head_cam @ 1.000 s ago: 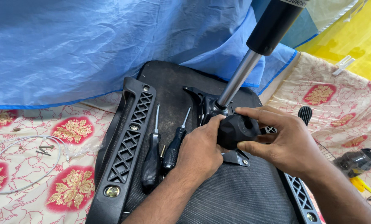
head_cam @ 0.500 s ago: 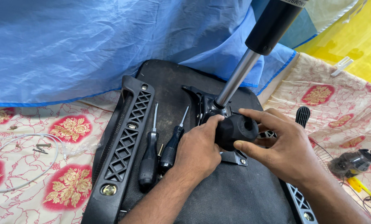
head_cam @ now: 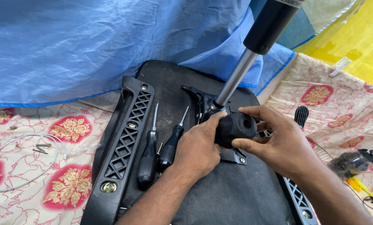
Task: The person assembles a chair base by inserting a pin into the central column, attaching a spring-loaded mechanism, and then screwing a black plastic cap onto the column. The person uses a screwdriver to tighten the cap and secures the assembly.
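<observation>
An upturned black office chair seat lies before me, with its metal mechanism plate and a gas lift cylinder rising from it. Both my hands grip a round black knob at the base of the cylinder. My left hand holds it from the left with the thumb on top. My right hand wraps it from the right, fingers over the top. Two black-handled screwdrivers lie on the seat just left of my left hand.
A black latticed armrest is bolted along the seat's left edge, another along the right. Blue cloth hangs behind. A patterned sheet carries a white cable and loose screws. A dark power tool lies at right.
My hands have stayed on the knob, with the fingers shifting slightly around it. The view has drifted a little.
</observation>
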